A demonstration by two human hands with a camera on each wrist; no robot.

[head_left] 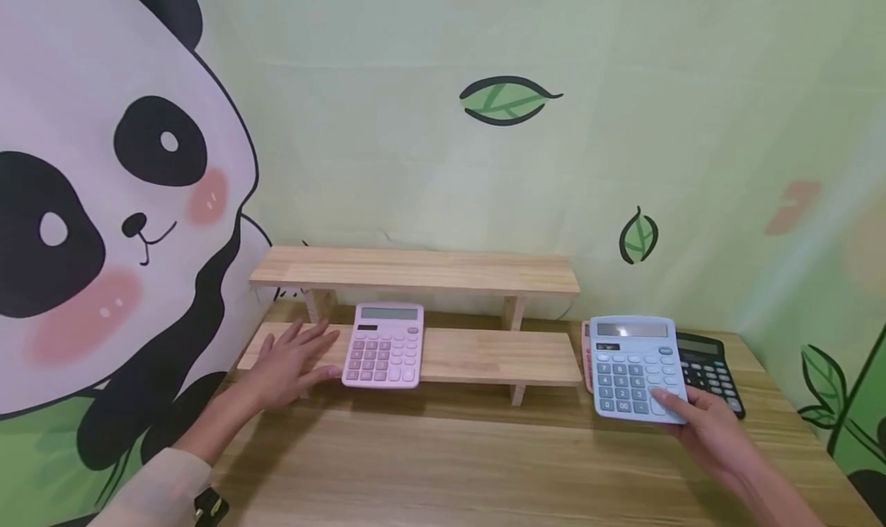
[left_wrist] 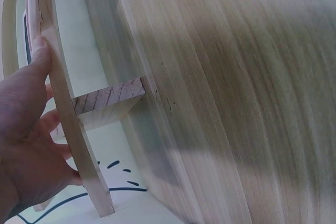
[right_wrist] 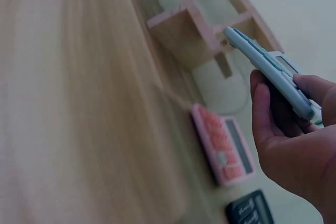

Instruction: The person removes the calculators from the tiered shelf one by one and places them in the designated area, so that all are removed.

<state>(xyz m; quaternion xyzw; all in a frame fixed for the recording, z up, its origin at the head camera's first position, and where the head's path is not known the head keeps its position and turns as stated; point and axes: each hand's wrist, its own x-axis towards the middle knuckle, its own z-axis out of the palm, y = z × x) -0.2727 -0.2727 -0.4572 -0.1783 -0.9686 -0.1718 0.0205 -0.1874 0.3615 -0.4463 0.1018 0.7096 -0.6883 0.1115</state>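
A lilac-pink calculator point(head_left: 384, 347) lies on the left part of the lower shelf point(head_left: 484, 354). My left hand point(head_left: 294, 361) rests on that shelf with its fingers spread, the thumb tip right at the calculator's left edge. In the left wrist view, the left hand point(left_wrist: 31, 129) shows beside the shelf's front edge. A light blue calculator point(head_left: 633, 365) is gripped at its lower right corner by my right hand point(head_left: 713, 435), thumb on the keys. From the right wrist, the blue calculator point(right_wrist: 270, 72) appears edge-on, raised in the right hand point(right_wrist: 294, 135).
Behind the blue calculator, a black calculator point(head_left: 713, 373) and a pink-red calculator point(right_wrist: 220, 148) are on the wooden table point(head_left: 443, 473). An upper shelf point(head_left: 415, 269) runs above the lower one. A green wall covering point(head_left: 388, 165) with a panda rises behind.
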